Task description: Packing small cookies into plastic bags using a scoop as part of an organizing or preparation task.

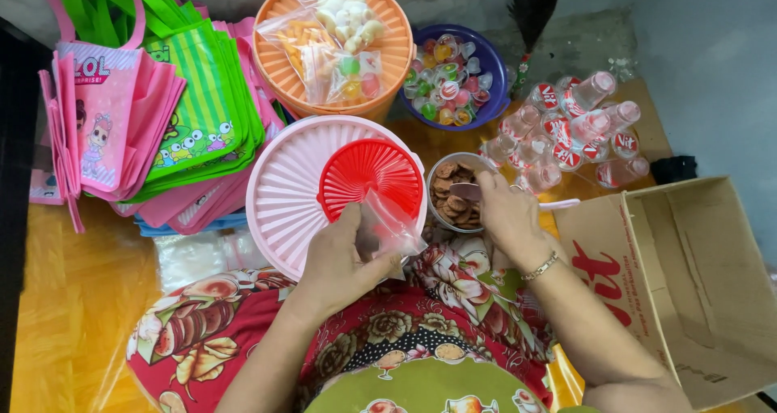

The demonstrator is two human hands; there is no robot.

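Glossy clear plastic bag, ribbed red plastic lid, shiny metal bowl, matt brown cardboard box.

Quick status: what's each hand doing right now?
Left hand: closed on a small clear plastic bag.
Right hand: closed on a spoon over the bowl of biscuits.
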